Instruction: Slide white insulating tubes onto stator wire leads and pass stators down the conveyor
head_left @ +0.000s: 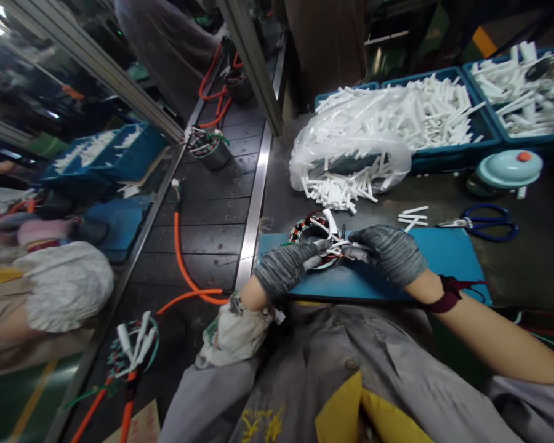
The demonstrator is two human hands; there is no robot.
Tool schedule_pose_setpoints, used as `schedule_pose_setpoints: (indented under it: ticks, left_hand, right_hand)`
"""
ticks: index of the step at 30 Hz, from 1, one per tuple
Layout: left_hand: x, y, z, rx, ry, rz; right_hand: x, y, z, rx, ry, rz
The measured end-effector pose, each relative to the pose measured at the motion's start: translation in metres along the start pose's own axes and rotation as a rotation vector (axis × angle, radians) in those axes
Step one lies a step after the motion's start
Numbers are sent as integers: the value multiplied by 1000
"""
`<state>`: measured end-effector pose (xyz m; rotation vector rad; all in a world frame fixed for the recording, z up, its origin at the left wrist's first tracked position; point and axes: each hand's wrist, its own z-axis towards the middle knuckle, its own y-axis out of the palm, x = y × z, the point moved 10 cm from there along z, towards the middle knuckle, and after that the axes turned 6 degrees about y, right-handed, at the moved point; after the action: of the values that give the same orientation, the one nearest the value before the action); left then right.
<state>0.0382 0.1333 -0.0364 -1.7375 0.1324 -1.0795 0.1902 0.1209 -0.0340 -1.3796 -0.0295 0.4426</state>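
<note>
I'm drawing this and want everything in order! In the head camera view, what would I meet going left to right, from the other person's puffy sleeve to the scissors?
Other person's puffy sleeve, ring of wires with white tubes, curved orange hose, left hand, right hand, blue-handled scissors.

Grey work jacket (300,344) is showing a round button (351,364) at the front; yellow collar (339,409) is lying open, yellow stitched lettering (274,426) is running beside it. Left hand (289,264) is wearing a grey ribbed knitted glove (274,274), paler toward the tips; off-white patterned sleeve cover (235,335) is bunching above it. Right hand (388,246) is wearing a matching glove (401,255); maroon wristband (447,296) is trailing loose strings (471,284).
</note>
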Motion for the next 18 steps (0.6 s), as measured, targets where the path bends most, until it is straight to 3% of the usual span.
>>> schedule_pose_setpoints:
  ticks: [3,6,10,15,18]
  left_hand:
    - [-6,1,-3,15,7,-67]
    - [-6,1,-6,17,26,-94]
    - [-6,-1,0,-40,-12,-56]
    - [-4,-2,3,-39,-2,-58]
    - [-5,3,-2,-12,20,-33]
  right_hand:
    - [-2,3,8,-64,-24,-49]
    - [-14,5,14,-159,-188,-70]
    - [-11,15,25,-306,-310,145]
    - [0,39,25,-515,-213,642]
    - [16,33,11,-337,-59,528]
